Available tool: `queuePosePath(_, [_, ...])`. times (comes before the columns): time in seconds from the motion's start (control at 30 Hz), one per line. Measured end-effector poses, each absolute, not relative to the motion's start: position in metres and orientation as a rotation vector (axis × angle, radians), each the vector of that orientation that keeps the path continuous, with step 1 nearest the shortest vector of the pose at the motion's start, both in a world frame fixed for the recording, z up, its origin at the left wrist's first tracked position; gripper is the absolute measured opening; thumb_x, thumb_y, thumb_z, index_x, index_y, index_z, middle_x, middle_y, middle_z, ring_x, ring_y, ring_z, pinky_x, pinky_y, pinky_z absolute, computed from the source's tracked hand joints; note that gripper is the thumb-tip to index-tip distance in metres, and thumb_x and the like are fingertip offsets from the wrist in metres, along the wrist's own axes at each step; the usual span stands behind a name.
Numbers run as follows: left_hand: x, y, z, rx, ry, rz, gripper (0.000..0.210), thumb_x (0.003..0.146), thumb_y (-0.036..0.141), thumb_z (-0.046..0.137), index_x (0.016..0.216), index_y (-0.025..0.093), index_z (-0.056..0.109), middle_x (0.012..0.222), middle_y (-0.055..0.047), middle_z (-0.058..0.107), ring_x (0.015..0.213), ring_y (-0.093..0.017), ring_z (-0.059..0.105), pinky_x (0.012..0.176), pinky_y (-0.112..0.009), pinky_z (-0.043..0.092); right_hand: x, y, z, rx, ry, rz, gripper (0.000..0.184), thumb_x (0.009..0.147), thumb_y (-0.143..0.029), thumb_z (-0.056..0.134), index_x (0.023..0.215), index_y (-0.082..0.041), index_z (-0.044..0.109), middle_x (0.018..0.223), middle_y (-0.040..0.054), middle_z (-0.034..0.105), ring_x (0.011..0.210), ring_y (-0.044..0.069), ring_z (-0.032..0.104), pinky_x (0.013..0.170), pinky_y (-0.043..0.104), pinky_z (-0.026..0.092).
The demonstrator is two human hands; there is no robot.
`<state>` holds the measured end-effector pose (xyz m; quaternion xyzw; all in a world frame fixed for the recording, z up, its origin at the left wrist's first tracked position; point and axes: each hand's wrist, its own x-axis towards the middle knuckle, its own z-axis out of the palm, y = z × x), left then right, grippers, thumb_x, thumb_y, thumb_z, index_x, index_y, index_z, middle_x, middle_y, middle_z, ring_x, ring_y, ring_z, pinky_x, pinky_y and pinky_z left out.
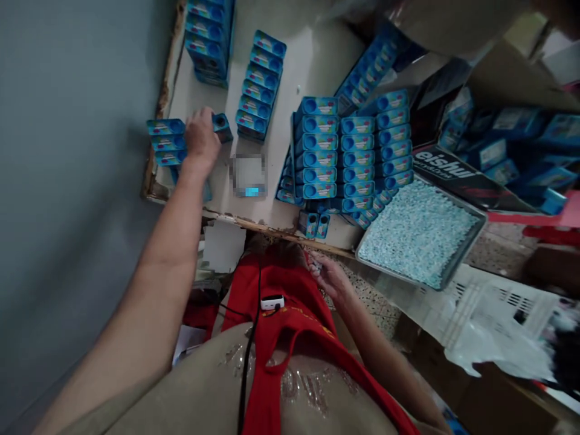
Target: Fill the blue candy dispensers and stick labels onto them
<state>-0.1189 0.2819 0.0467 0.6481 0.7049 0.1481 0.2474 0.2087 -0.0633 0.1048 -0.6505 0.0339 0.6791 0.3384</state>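
Note:
My left hand point(202, 138) is closed around the left end of a small blue box point(222, 127), its fingertips mostly hidden. Close by on its left stand a few stacked blue boxes point(167, 142), partly covered by the hand and forearm. My right hand point(330, 277) hangs low beside the red apron point(290, 290), below the table edge. Its fingers curl around small pale pieces point(316, 264). Between the box groups lies a pixelated pale square thing point(248, 172) with a bright blue patch. A metal tray point(466, 257) full of pale blue-white pieces point(421, 232) rests at the right.
Rows of blue boxes point(319, 142) stand on the white table point(217, 181); another row point(260, 84) is farther left. The table's edge point(263, 228) is worn. A wall point(77, 121) borders the left. At the right are a black carton point(462, 172) and a plastic bag point(498, 329).

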Motion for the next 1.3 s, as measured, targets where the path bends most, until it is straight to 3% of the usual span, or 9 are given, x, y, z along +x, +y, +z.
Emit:
queuePosePath(0.13, [-0.091,0.228,0.052,1.953,1.992,0.563,0.059,0.097,0.032,0.069,0.146,0.009,0.045,0.156,-0.015,0.045,0.154,-0.032,0.033,0.127,-0.063,0.025,0.248,-0.06,0.107,-1.789,0.04,1.619,0.036,0.063,-0.036,0.088,0.091,-0.017,0.075,0.069,-0.0019,0.064,0.055,0.006,0.046,0.045,0.016,0.032])
queuePosePath(0.23, [-0.035,0.131,0.052,1.884,1.82,0.52,0.02,0.098,0.02,0.06,0.115,0.012,0.065,0.122,-0.015,0.067,0.128,-0.028,0.057,0.114,-0.055,0.044,0.266,-0.043,0.1,-1.79,-0.066,1.517,0.037,0.066,-0.039,0.088,0.094,-0.017,0.077,0.07,-0.003,0.063,0.057,0.007,0.048,0.047,0.017,0.034])
queuePosePath(0.27, [-0.012,0.096,0.049,1.821,1.719,0.486,0.02,0.095,0.023,0.066,0.112,0.014,0.065,0.114,-0.014,0.07,0.121,-0.029,0.063,0.108,-0.051,0.049,0.27,-0.036,0.096,-1.778,-0.075,1.503,0.039,0.066,-0.04,0.088,0.096,-0.018,0.076,0.071,-0.0031,0.063,0.058,0.007,0.049,0.047,0.017,0.035])
queuePosePath(0.37, [0.05,0.018,0.025,1.719,1.399,0.557,0.083,0.067,0.036,0.095,0.138,0.017,0.055,0.137,-0.017,0.062,0.129,-0.034,0.061,0.109,-0.051,0.053,0.276,-0.021,0.082,-1.738,-0.044,1.537,0.04,0.064,-0.039,0.088,0.096,-0.019,0.074,0.072,-0.003,0.063,0.056,0.007,0.048,0.045,0.018,0.033])
queuePosePath(0.43, [0.078,-0.002,0.004,1.73,1.266,0.61,0.104,0.058,0.033,0.1,0.147,0.02,0.049,0.153,-0.021,0.05,0.143,-0.039,0.051,0.117,-0.055,0.048,0.278,-0.018,0.075,-1.724,0.0,1.587,0.04,0.062,-0.038,0.088,0.094,-0.019,0.074,0.072,-0.0029,0.063,0.055,0.007,0.047,0.044,0.018,0.032])
queuePosePath(0.63, [0.087,0.001,-0.022,1.771,1.232,0.714,0.064,0.081,-0.002,0.063,0.139,0.024,0.06,0.15,-0.015,0.057,0.143,-0.027,0.054,0.119,-0.05,0.048,0.284,-0.044,0.072,-1.737,0.052,1.697,0.035,0.059,-0.037,0.09,0.083,-0.019,0.072,0.068,-0.0012,0.064,0.054,0.008,0.05,0.043,0.018,0.034])
queuePosePath(0.87, [0.037,-0.017,0.015,1.712,1.592,0.992,0.023,0.097,0.014,0.058,0.117,0.023,0.063,0.123,-0.012,0.071,0.119,-0.022,0.07,0.105,-0.043,0.058,0.287,-0.068,0.092,-1.784,0.008,2.059,0.041,0.058,-0.047,0.093,0.078,-0.017,0.073,0.068,0.0017,0.066,0.055,0.011,0.052,0.049,0.022,0.037])
queuePosePath(1.07, [-0.048,0.06,0.036,1.542,1.788,1.061,0.053,0.093,0.023,0.067,0.142,0.022,0.045,0.13,-0.014,0.068,0.124,-0.023,0.067,0.107,-0.04,0.056,0.262,-0.048,0.113,-1.729,-0.349,2.291,0.052,0.062,-0.061,0.091,0.089,-0.017,0.078,0.072,0.0002,0.066,0.057,0.009,0.05,0.052,0.023,0.031])
queuePosePath(1.3, [-0.088,0.141,0.013,1.608,1.683,0.867,0.04,0.085,0.016,0.068,0.125,0.02,0.061,0.122,-0.011,0.073,0.115,-0.024,0.071,0.105,-0.04,0.057,0.248,-0.042,0.105,-1.772,-0.381,2.164,0.055,0.06,-0.063,0.089,0.088,-0.017,0.077,0.069,0.0002,0.066,0.055,0.009,0.05,0.052,0.023,0.031])
